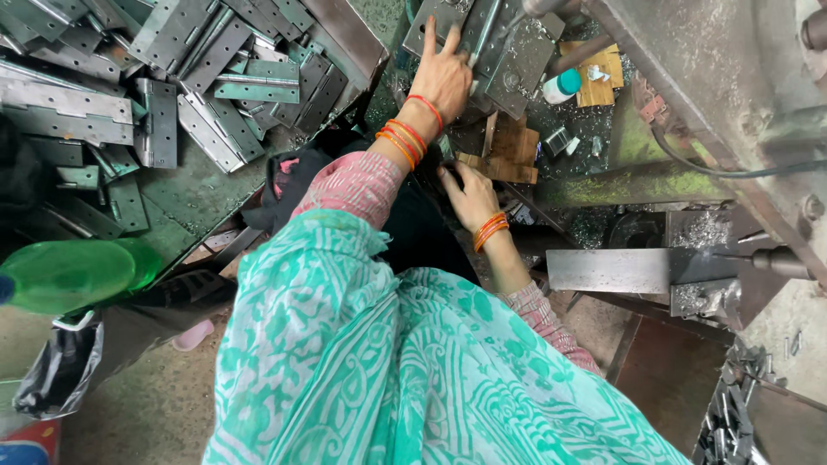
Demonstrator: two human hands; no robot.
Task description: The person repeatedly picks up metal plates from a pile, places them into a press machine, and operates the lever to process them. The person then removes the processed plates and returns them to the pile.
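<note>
Left hand (444,73) lies flat with fingers spread on a grey hinge plate (508,52); right hand's grip cannot be told
Left of this plate is a heap of steel hinges (172,77); just below it are wooden blocks (508,151), where the right hand (469,198) reaches, fingers hidden; right of it stand a small white bottle (560,86) and a drill bit (771,258)

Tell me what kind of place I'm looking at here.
Most likely a small metalworking shop. A heap of steel hinge plates lies to one side, metal shavings litter a machine bed, and the left hand presses a metal plate at the machine.
</note>
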